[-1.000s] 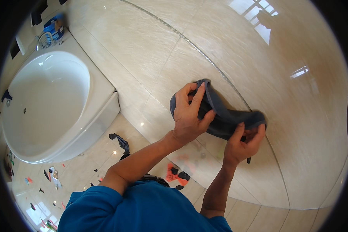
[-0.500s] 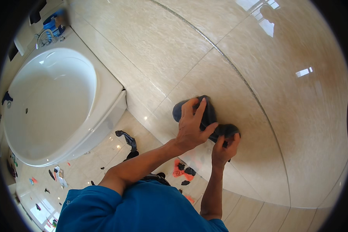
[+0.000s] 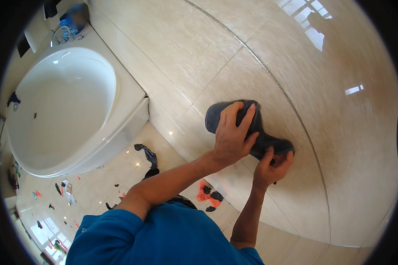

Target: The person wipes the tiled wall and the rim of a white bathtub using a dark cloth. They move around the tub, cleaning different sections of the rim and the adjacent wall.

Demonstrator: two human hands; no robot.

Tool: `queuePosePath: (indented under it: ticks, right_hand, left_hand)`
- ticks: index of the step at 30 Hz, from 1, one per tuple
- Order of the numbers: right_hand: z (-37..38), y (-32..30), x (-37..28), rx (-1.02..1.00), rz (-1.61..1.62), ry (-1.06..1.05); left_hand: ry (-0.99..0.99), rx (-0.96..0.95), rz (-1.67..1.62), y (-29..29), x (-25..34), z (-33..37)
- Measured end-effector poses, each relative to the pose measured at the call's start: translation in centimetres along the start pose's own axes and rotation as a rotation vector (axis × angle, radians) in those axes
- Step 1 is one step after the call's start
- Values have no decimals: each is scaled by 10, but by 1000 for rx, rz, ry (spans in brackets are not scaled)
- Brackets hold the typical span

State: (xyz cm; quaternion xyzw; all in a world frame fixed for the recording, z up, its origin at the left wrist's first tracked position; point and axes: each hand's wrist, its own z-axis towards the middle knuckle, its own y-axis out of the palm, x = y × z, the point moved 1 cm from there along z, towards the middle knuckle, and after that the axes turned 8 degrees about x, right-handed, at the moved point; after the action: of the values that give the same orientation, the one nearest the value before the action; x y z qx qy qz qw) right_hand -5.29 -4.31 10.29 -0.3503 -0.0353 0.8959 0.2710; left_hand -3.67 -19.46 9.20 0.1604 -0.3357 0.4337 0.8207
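Observation:
A dark grey sock (image 3: 216,118) is stretched between my two hands in front of the beige tiled wall. My left hand (image 3: 231,139) holds its wider upper part, the fingers spread over the fabric and the thumb apart, lower down. At the narrower lower-right end, my right hand (image 3: 272,168) pinches the sock's edge between thumb and fingers. Part of the fabric is hidden under the left fingers. Whether the sock touches the tiles cannot be told.
A white corner bathtub (image 3: 115,145) with a chrome faucet (image 3: 63,33) stands at the left. Orange and black scraps (image 3: 208,194) lie on the tiled floor near me, with other small scraps further left. A black crumpled piece (image 3: 146,154) lies beside the tub.
Both hands have shifted slightly right with the sock. More of its upper-left part shows, and it looks more spread out between the hands. My view has also shifted a little.

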Motion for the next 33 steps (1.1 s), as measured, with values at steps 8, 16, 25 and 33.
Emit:
queuePosePath:
  ticks: [8,16,25,33]
  right_hand:
    - [-40,8,34,-147,169,23]
    - [-47,5,49,-269,136,81]
    - [-14,11,13,-153,404,229]
    - [34,56,-73,76,424,175]
  left_hand:
    - [-114,-50,69,7,-5,-50]
    - [-69,-42,155,15,0,-53]
    - [-9,24,137,9,8,-26]
    - [177,134,-34,-16,-7,54]
